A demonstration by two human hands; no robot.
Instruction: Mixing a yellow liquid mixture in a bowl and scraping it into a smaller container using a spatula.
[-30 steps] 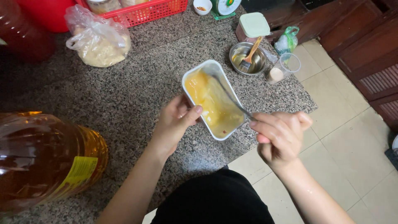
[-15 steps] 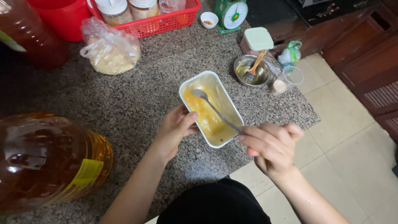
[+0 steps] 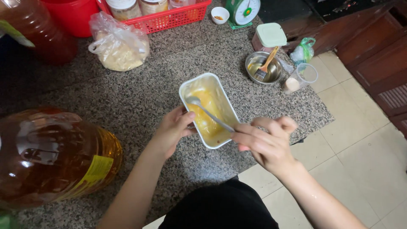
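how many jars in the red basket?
3 visible in the red basket at the top edge: left jar, middle jar, right jar, all cropped; more may sit outside the frame.

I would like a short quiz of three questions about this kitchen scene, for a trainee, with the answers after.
1. True or false: the right hand holds the metal spoon over the white rectangular tray of yellow mixture.
2. What does the left hand touch? A) the large amber oil bottle B) the rim of the white tray C) the clear plastic bag of pale crumbs
3. Fill in: a wooden-handled brush rests in the small round ____ bowl.

Key
1. True; the spoon's bowl is at the tray's far end.
2. B; the fingers grip the near left rim.
3. Metal.
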